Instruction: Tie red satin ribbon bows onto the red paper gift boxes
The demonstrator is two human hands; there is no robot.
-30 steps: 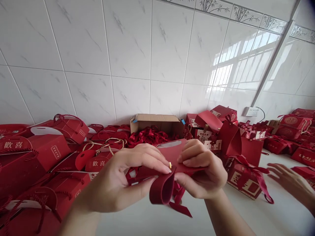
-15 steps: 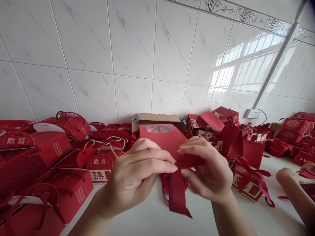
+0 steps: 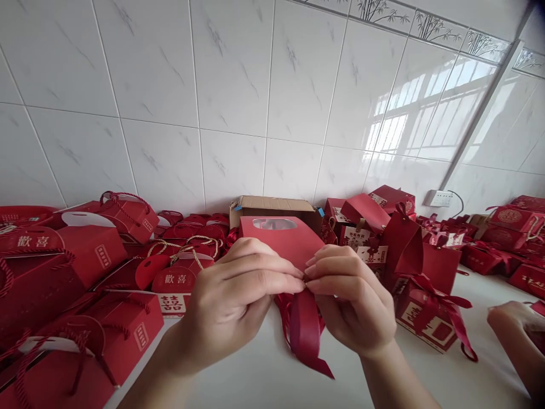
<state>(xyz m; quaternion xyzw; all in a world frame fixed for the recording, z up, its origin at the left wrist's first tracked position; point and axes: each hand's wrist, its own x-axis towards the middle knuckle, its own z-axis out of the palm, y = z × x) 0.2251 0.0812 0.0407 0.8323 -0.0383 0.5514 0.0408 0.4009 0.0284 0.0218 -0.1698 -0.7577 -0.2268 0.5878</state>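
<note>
In the middle, my left hand (image 3: 242, 295) and my right hand (image 3: 355, 298) meet fingertip to fingertip, both closed in a pinch. A dark red ribbon (image 3: 305, 332) comes out from under their fingertips and hangs in a loop, its cut end pointing down to the right. A tiny gold-coloured bit shows where the fingertips meet; I cannot tell what it is. Just behind the hands is a red paper gift box (image 3: 276, 238) with a clear oval window near its top. Its lower part is hidden by my fingers.
Red gift boxes with rope handles (image 3: 128, 335) crowd the left. An open cardboard carton (image 3: 276, 203) stands at the wall. On the right is a ribbon-tied box (image 3: 428, 318), with more boxes beyond. Another person's hand (image 3: 513, 321) is at the right edge of the white table (image 3: 238, 380).
My right hand has moved left, its fingers closing in against my left fingertips. The hanging ribbon has twisted and widened its loop. The other person's hand has shifted slightly right.
</note>
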